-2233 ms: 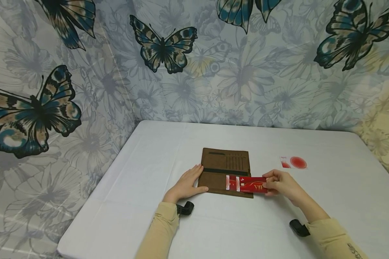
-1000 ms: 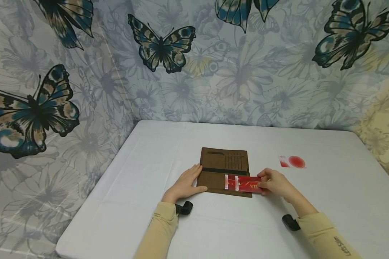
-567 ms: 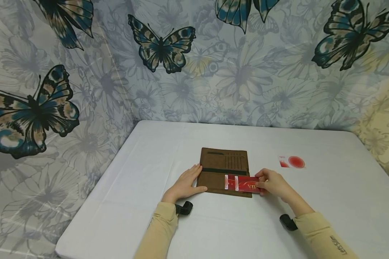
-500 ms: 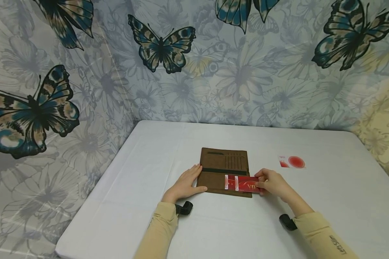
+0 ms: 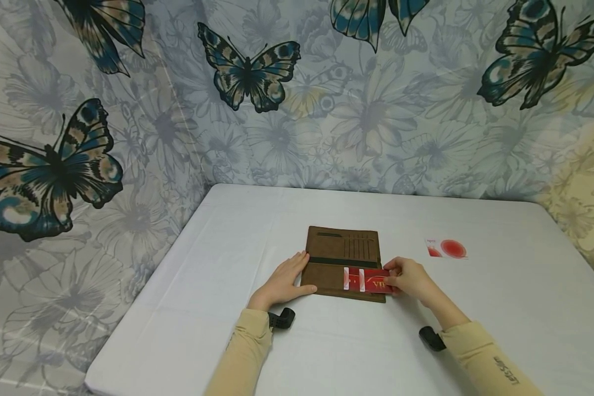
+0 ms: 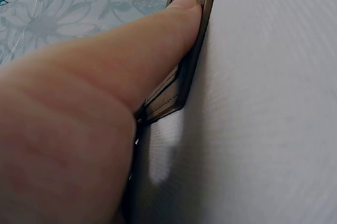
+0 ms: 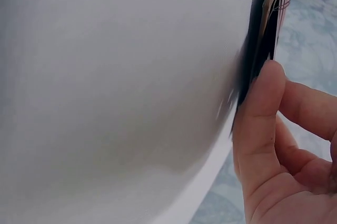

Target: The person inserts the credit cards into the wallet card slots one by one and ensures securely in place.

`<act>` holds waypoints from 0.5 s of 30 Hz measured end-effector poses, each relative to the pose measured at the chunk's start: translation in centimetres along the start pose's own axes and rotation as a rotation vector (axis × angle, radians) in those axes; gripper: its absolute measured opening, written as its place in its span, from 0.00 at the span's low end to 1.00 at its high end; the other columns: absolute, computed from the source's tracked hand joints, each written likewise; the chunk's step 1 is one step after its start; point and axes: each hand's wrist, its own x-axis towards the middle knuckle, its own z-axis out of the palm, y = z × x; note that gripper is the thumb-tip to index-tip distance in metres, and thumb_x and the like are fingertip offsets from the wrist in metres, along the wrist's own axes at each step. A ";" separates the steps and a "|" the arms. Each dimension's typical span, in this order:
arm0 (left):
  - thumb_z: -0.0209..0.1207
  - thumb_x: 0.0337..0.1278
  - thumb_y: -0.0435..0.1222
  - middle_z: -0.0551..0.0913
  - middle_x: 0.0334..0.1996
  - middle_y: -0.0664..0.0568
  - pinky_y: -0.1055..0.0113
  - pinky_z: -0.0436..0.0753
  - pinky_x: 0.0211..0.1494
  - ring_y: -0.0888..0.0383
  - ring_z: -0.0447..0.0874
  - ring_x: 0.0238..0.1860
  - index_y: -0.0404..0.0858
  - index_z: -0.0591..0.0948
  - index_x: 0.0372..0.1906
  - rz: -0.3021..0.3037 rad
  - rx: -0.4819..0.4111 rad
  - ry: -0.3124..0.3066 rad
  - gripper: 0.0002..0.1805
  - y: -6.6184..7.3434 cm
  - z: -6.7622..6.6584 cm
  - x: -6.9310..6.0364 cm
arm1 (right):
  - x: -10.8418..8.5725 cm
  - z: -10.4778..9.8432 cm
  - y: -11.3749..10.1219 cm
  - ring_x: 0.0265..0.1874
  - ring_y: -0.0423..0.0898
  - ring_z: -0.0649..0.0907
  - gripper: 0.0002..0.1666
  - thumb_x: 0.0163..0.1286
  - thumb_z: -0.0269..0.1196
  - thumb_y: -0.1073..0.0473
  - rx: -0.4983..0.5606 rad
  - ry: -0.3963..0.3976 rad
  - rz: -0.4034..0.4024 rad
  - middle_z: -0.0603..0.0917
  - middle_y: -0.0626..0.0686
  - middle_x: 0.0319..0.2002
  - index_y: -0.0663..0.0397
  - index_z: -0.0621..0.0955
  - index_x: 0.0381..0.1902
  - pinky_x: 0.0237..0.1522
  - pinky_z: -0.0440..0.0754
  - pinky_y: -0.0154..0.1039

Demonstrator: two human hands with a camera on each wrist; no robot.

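Observation:
An opened brown wallet (image 5: 344,245) lies flat on the table. My left hand (image 5: 282,279) rests on its left edge with the fingers straight; in the left wrist view the thumb (image 6: 168,29) presses on the wallet's edge (image 6: 163,98). My right hand (image 5: 410,279) pinches the right end of a red card (image 5: 378,281) with "VI" lettering, partly hidden by the fingers. This card lies over the wallet's lower right part. Left of it two red strips with white bands (image 5: 353,279) show in the wallet. In the right wrist view, thumb and finger meet at the wallet's edge.
A clear-and-red card (image 5: 447,248) with a large red disc lies apart on the table, to the right of the wallet. White cloth covers the table (image 5: 257,220). Butterfly-patterned fabric (image 5: 376,126) hangs behind and to the left.
My right hand has moved left with the red card. The card has slid further into the wallet, and its left part is now hidden. The left hand and wallet have stayed in place.

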 end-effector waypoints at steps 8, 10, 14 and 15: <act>0.53 0.57 0.58 0.45 0.72 0.48 0.58 0.43 0.70 0.56 0.39 0.71 0.37 0.49 0.72 0.003 0.001 -0.002 0.48 0.3 -0.2 0.0 | 0.3 0.2 0.2 0.19 0.43 0.77 0.15 0.58 0.62 0.71 0.002 0.011 -0.015 0.73 0.54 0.25 0.73 0.74 0.43 0.22 0.81 0.37; 0.54 0.57 0.58 0.46 0.72 0.47 0.58 0.43 0.70 0.56 0.39 0.71 0.36 0.50 0.72 0.005 0.000 0.001 0.47 0.3 -0.2 -0.1 | 0.3 0.3 0.2 0.19 0.43 0.77 0.15 0.58 0.62 0.71 0.006 0.013 -0.017 0.73 0.54 0.25 0.73 0.74 0.43 0.22 0.81 0.37; 0.53 0.57 0.58 0.45 0.72 0.48 0.58 0.42 0.70 0.56 0.39 0.71 0.37 0.50 0.72 0.000 -0.001 -0.001 0.47 0.4 -0.2 -0.2 | 0.3 0.4 0.1 0.18 0.42 0.77 0.16 0.58 0.62 0.71 0.014 0.008 -0.015 0.73 0.54 0.25 0.74 0.74 0.43 0.22 0.81 0.37; 0.53 0.57 0.58 0.46 0.72 0.48 0.58 0.42 0.70 0.56 0.39 0.71 0.37 0.50 0.72 -0.001 -0.004 -0.002 0.47 0.4 -0.2 -0.2 | 0.4 0.4 0.1 0.18 0.42 0.78 0.15 0.58 0.63 0.71 0.017 0.007 -0.016 0.73 0.54 0.25 0.74 0.74 0.43 0.21 0.81 0.36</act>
